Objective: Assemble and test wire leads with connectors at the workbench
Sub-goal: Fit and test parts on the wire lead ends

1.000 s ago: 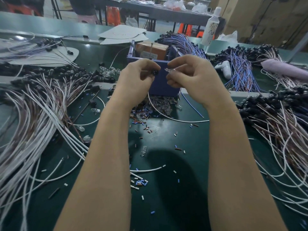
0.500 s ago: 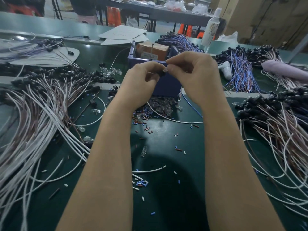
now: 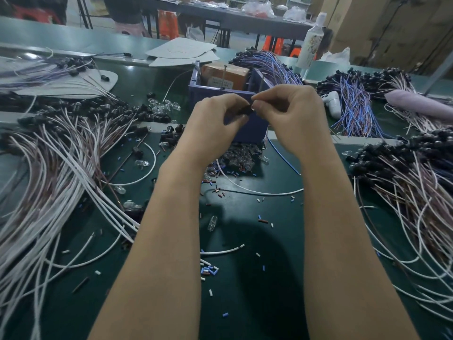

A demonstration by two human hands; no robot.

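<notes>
We find both hands raised above the bench (image 3: 245, 241), meeting in front of the bin (image 3: 252, 128). The left hand (image 3: 215, 121) is curled, and its thumb and fingers grip a small black connector (image 3: 246, 109). The right hand (image 3: 291, 114) pinches the same connector from the other side between thumb and forefinger, with the remaining fingers folded. The fingertips of both hands touch at the connector, which is held clear of the bench. The fingers cover most of the part, so we cannot tell whether a wire is attached to it.

We note the following on the bench:
- A pile of white and brown leads (image 3: 61, 168) with black ends lies to the left.
- A second pile (image 3: 404, 182) lies to the right.
- A bundle of blue leads (image 3: 353, 104) lies behind the right hand.
- A heap of clear bulbs (image 3: 239, 157) lies just in front of the bin.
- A loose white wire (image 3: 257, 191) curves between the forearms.
- Short offcuts (image 3: 208, 269) of blue, white and brown sleeve are scattered near the forearms.

A brown box (image 3: 224, 74) stands inside the bin. A bottle (image 3: 310, 42) stands well behind it.
</notes>
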